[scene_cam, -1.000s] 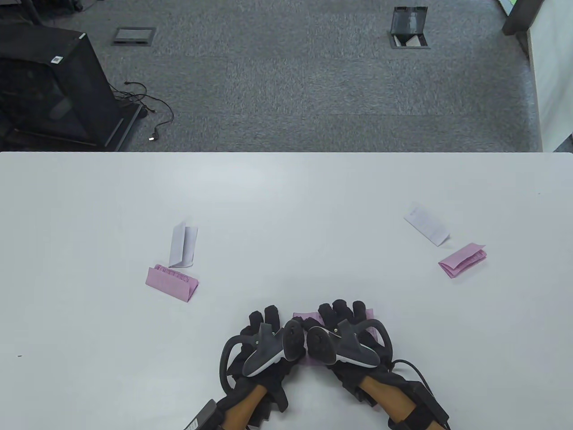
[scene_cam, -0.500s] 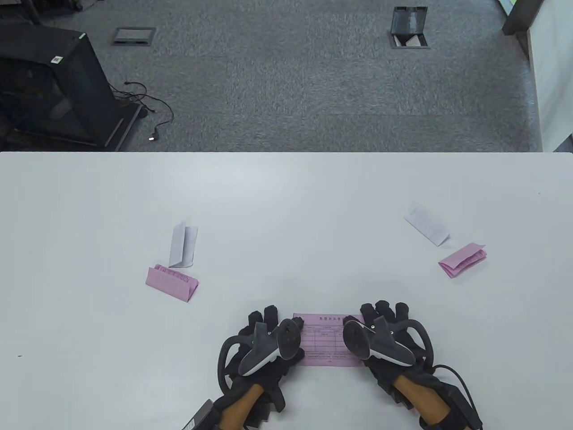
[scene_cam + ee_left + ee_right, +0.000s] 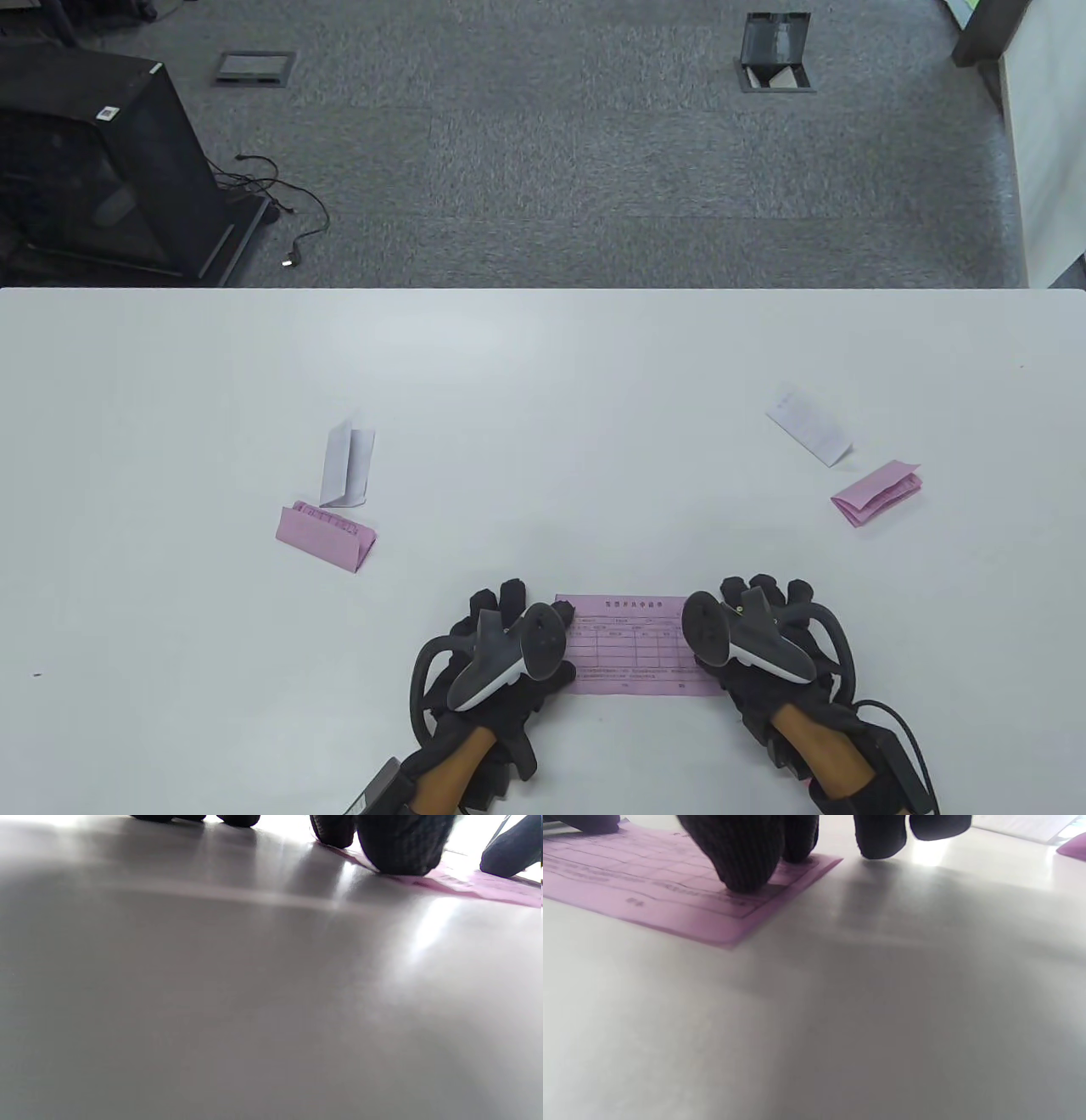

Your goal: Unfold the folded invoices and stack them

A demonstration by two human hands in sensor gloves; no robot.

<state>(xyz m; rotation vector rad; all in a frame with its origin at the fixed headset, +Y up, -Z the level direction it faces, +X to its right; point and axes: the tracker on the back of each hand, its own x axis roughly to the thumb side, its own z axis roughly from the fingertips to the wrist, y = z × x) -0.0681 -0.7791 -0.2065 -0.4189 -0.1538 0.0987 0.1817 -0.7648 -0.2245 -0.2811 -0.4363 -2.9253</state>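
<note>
A pink invoice (image 3: 632, 649) lies unfolded and flat near the table's front edge, printed side up. My left hand (image 3: 509, 632) presses its left end with straight fingers (image 3: 396, 849). My right hand (image 3: 759, 624) presses its right end; a fingertip (image 3: 742, 861) sits on the sheet's corner (image 3: 797, 866), the other fingers on bare table. Still folded: a pink invoice (image 3: 327, 536) and a white one (image 3: 348, 465) at the left, a white one (image 3: 810, 424) and a pink one (image 3: 876, 493) at the right.
The white table (image 3: 543, 382) ends at a far edge, beyond which lies grey carpet. A black cabinet (image 3: 102, 161) with cables stands on the floor at the far left, off the table.
My right hand has slid rightward across the pink invoice, spreading it flat from half-covered to fully unfolded. The left hand has stayed on the left end.
</note>
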